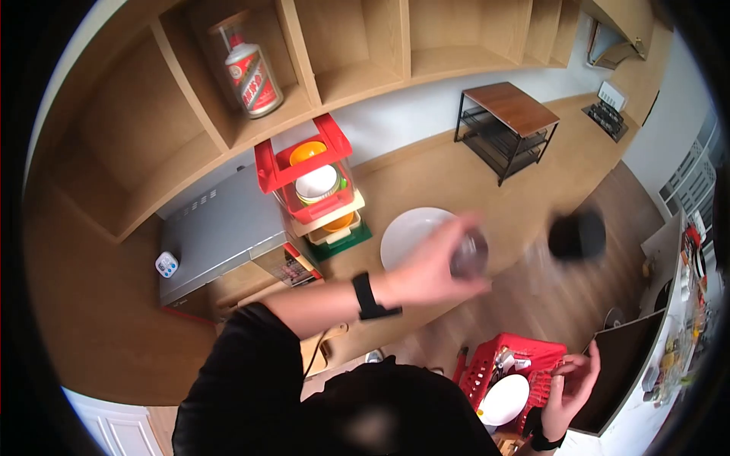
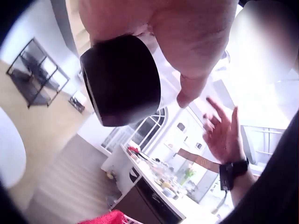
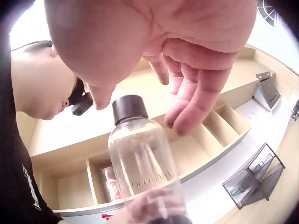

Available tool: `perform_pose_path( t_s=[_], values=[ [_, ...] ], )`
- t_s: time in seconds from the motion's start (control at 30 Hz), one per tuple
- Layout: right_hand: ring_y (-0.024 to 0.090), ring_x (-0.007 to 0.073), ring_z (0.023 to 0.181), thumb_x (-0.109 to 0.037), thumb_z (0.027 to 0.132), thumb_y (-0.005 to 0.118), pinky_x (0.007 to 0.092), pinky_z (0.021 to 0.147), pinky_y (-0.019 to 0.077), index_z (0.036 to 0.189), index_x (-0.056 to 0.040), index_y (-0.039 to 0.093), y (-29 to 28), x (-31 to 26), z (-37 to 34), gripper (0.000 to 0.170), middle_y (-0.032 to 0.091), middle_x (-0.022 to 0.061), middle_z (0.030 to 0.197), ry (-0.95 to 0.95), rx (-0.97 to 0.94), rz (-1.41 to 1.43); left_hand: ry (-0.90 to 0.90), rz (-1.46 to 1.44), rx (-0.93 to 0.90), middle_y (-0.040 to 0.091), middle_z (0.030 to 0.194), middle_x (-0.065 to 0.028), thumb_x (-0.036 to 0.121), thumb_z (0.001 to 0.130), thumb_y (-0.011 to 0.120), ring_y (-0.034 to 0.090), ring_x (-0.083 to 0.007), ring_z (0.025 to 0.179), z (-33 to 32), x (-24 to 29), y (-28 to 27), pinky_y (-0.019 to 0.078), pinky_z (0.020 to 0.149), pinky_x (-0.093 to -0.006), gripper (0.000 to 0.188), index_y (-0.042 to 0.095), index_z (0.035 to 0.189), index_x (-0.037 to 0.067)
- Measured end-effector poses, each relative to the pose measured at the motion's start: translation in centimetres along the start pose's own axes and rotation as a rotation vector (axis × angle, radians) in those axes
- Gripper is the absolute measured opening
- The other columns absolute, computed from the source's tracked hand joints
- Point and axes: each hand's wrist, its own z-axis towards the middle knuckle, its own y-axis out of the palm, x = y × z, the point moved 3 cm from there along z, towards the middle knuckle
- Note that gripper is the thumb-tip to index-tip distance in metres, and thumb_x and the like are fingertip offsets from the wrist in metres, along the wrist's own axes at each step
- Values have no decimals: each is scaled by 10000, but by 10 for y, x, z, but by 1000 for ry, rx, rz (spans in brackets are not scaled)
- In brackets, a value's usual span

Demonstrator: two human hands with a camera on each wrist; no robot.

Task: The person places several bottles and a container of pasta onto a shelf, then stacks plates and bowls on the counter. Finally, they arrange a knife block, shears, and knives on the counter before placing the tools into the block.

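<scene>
In the head view my left hand [image 1: 433,266] grips the lower end of a clear bottle [image 1: 469,254], held above the counter beside a white plate [image 1: 411,232]; a blurred black shape [image 1: 578,234] is to its right. The left wrist view has a large dark round part [image 2: 121,81] against my left hand [image 2: 159,32]. The bottle [image 3: 142,163] appears in the right wrist view with its dark cap [image 3: 130,108] on, below my right hand [image 3: 163,56]. My right hand [image 1: 570,391] touches nothing, its fingers loosely bent and apart.
A red basket [image 1: 532,349] with a white dish and utensils is at the lower right. A brown-topped rack [image 1: 513,110] stands on the counter. Red container shelves [image 1: 277,171] with bowls and a grey appliance [image 1: 220,228] are at the left, below wooden cubbies.
</scene>
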Motion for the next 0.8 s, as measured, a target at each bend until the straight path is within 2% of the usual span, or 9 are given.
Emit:
perform_pose_path(
  t_s=[0.07,0.27,0.3,0.33,0.47,0.63,0.7,0.73,0.8],
  values=[
    [540,99,826,13,914,624,245,803,454,1511,-9,395,3,20,-9,640,575,57,1052,62,31,-60,-38,36,189,580,1291,-203,279,766,878,602,-335,1177,46,-5,-57,489,1016,-449,837,404,1409,27],
    [604,119,757,8,913,658,267,693,490,1374,28,515,1,72,-45,484,628,58,833,160,-109,-247,-108,373,705,555,1340,-253,392,778,877,595,-343,1215,153,-69,-176,485,1031,-418,935,348,1426,-27],
    [612,123,735,12,913,649,272,671,491,1313,39,552,4,75,-50,413,645,68,839,154,-84,-243,-128,378,733,549,1328,-268,411,764,876,572,-375,1229,164,-82,-188,468,1048,-437,966,342,1423,-50],
    [657,162,818,-76,973,667,285,678,538,1395,-68,565,-5,65,-52,435,716,87,1011,218,-179,-347,-150,383,762,543,1315,-283,430,749,874,548,-406,1243,173,-95,-198,451,1065,-456,998,335,1421,-74],
    [653,149,811,-71,969,668,283,658,531,1342,-44,598,-7,75,-65,381,713,88,1002,181,-178,-341,-309,439,867,501,1392,-318,420,757,873,490,-435,1328,187,-150,-216,429,1095,-459,1010,316,1447,-63],
    [650,168,789,-73,966,666,298,659,532,1333,-34,606,-16,78,-78,373,712,96,978,205,-122,-333,-430,387,914,491,1400,-335,378,758,890,509,-439,1312,189,-159,-222,421,1112,-432,981,306,1411,-64],
    [640,162,819,-70,971,656,324,693,528,1305,-30,625,-20,86,-82,338,701,89,955,118,-135,-440,-603,475,943,456,1413,-335,458,721,901,488,-456,1320,194,-166,-225,425,1104,-462,1043,303,1425,-26],
    [640,162,819,-70,971,656,324,693,528,1305,-30,625,-22,91,-88,338,701,89,955,126,-133,-440,-689,520,952,438,1420,-335,498,703,907,477,-464,1325,196,-170,-226,426,1100,-477,1075,301,1433,-7],
    [635,171,833,-80,979,654,333,733,522,1234,-14,648,-28,98,-100,264,697,92,940,325,-125,-345,-599,556,950,446,1423,-331,511,687,911,464,-468,1337,195,-188,-233,406,1130,-482,1086,329,1430,-24]
  ],
)
